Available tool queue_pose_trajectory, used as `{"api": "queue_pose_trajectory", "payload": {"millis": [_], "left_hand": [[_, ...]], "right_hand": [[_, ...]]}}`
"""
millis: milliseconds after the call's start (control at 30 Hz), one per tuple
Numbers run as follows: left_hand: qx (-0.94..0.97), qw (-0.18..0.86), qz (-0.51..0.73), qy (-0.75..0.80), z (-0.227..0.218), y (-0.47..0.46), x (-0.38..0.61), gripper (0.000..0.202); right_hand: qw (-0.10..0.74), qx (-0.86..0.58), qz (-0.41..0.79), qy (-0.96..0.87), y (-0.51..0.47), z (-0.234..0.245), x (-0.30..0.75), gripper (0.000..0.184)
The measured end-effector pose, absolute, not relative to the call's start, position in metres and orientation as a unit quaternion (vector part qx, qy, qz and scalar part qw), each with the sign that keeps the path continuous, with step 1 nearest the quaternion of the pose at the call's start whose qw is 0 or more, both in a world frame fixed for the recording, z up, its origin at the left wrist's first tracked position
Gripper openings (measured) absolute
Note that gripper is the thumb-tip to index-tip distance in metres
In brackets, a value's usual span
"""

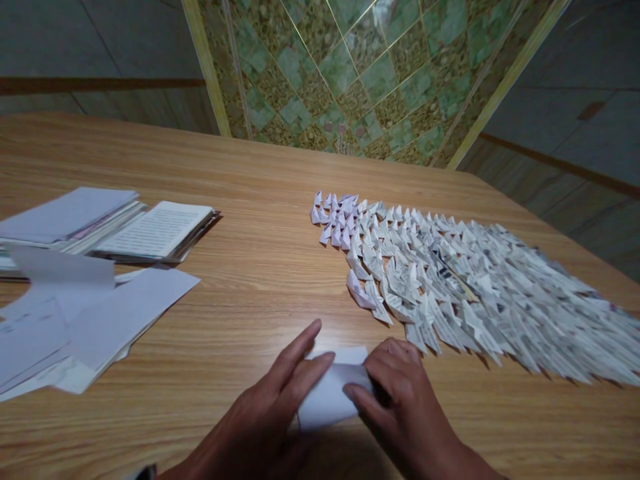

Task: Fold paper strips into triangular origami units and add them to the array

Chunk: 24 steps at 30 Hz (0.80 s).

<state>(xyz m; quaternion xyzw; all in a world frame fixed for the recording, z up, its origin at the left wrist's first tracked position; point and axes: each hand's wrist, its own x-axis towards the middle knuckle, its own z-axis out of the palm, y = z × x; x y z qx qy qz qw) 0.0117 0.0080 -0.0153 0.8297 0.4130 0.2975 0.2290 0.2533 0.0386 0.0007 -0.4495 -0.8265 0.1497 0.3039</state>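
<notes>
A folded sheet of white paper lies on the wooden table, pressed between my two hands near the table's front. My left hand holds its left end, fingers lying over the fold. My right hand grips its right end, covering part of the sheet. Just beyond my right hand, the nearest of many small folded paper boats lie in dense overlapping rows, most made from printed paper.
A wood-grain table carries a loose pile of white sheets at the left. Behind it sit an open, partly torn book and a pale stack of paper. A green patterned wall panel rises beyond the table.
</notes>
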Motion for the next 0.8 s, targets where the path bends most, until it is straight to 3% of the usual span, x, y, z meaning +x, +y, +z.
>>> {"api": "queue_pose_trajectory", "payload": {"millis": [400,567,800], "left_hand": [[0.896,0.049,0.226,0.378,-0.032,0.007,0.016,0.059],[0.922,0.020,0.224,0.315,-0.044,0.002,0.019,0.052],[0.920,0.000,0.249,0.303,-0.053,-0.001,0.021,0.043]], "right_hand": [[0.285,-0.501,0.162,-0.801,0.041,0.000,0.257,0.014],[0.268,-0.509,0.166,-0.801,0.041,0.000,0.260,0.035],[0.266,-0.505,0.148,-0.808,0.042,0.002,0.257,0.036]]}}
